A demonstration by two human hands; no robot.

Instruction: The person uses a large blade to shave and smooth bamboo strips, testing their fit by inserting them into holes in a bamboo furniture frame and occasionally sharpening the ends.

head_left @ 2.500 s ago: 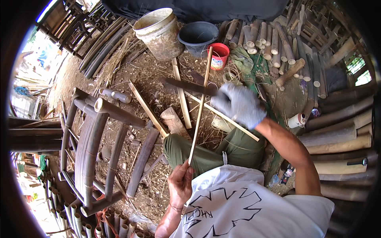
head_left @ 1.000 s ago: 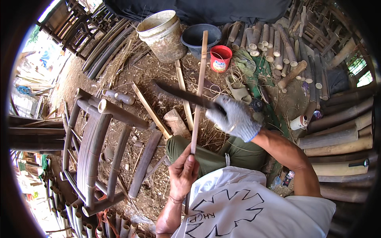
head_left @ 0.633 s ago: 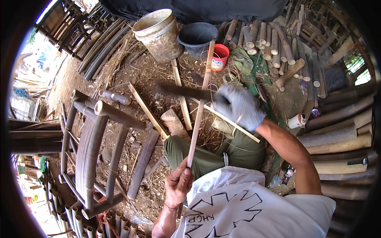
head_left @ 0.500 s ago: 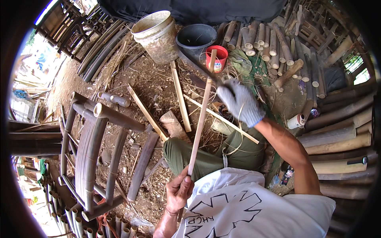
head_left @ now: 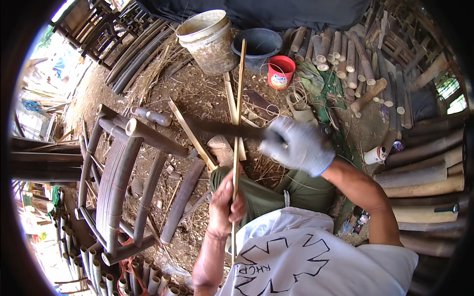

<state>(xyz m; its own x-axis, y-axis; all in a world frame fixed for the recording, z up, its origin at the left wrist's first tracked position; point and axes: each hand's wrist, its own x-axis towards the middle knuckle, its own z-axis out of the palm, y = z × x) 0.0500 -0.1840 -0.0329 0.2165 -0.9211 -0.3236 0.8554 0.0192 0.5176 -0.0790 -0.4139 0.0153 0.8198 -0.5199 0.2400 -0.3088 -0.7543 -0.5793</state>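
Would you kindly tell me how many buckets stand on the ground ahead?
3: a dirty white plastic bucket, a dark grey bucket beside it, a small red bucket in front. Others may be hidden.

One camera on the person's head looks straight down, close, at the lap and brown dirt ground [head_left: 197, 93].

Chair frame [head_left: 123, 182] lies left of bamboo strip [head_left: 238, 118]; buckets [head_left: 210, 34] lie beyond

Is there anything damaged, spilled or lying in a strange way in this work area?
Nothing looks damaged or spilled. The bamboo chair frame lies tipped on the dirt, and shavings litter the ground around it.
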